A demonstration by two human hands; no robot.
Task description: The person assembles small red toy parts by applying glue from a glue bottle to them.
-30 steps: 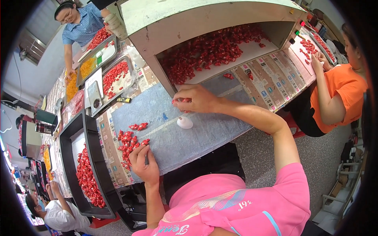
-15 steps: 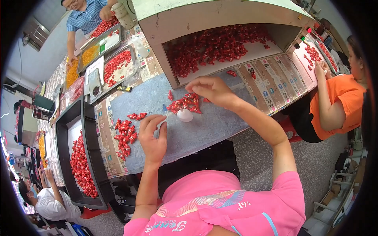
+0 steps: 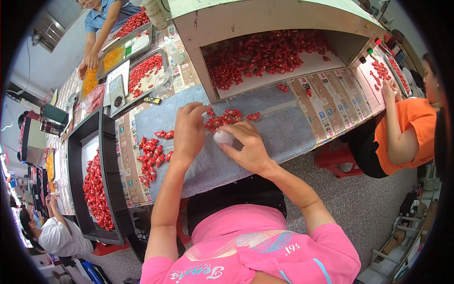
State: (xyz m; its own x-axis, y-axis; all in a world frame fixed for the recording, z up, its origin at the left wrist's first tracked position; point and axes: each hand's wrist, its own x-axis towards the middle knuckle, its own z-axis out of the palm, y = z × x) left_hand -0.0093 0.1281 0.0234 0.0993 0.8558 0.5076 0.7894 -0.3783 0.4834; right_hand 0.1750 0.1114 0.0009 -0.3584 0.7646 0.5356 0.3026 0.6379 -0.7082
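Note:
My right hand (image 3: pixel 248 146) has its thumb and forefinger closed around a small white rounded object (image 3: pixel 222 137) on the blue-grey mat (image 3: pixel 279 124). A loose heap of small shiny red pieces (image 3: pixel 231 115) lies just beyond it. To its left, my left hand (image 3: pixel 189 135) is bent with its fingertips at a single red piece (image 3: pixel 210 112) by the heap's left end. The fingers seem closed on that piece, though the thumb is partly hidden. Another cluster of red pieces (image 3: pixel 150 156) sits on the mat's left side.
A black tray (image 3: pixel 122 184) of red pieces stands at left. Ahead is a box-like housing (image 3: pixel 279 19), its open front showing many red pieces. Metal trays (image 3: pixel 164 57), a phone (image 3: pixel 117 90) and a white bottle (image 3: pixel 174 51) lie far left. Co-workers sit around, one in an orange shirt (image 3: pixel 411 123).
My right hand has come down and toward me, onto the white object. My left hand has moved forward and right to the lone red piece. The far co-worker's arms have come together over yellow pieces.

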